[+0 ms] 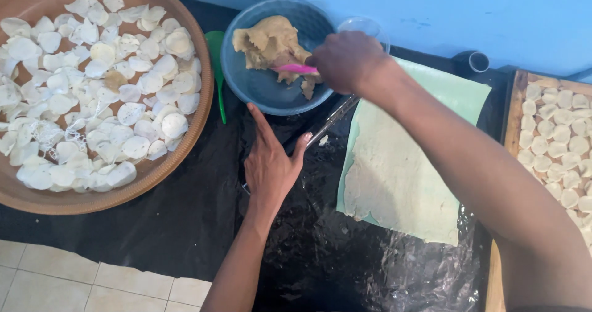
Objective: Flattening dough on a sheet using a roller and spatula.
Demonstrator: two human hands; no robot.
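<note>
My right hand [346, 59] reaches over a blue bowl [259, 87] and grips a pink scraper [295, 68], which is pressed into a lump of tan dough [268, 41] inside the bowl. Flat on the black plastic sheet lies my left hand [269, 161], fingers spread, its index finger touching the bowl's near rim. A clear rolling rod [330, 122] runs under that hand's fingers. To the right, a thin sheet of rolled dough [394, 170] covers a pale green mat [459, 93].
A large round brown tray [203, 90] at the left holds several thin white dough discs. A green utensil [217, 59] lies between tray and bowl. A wooden tray [513, 114] with more discs stands at the right. A clear cup [370, 25] sits behind the bowl.
</note>
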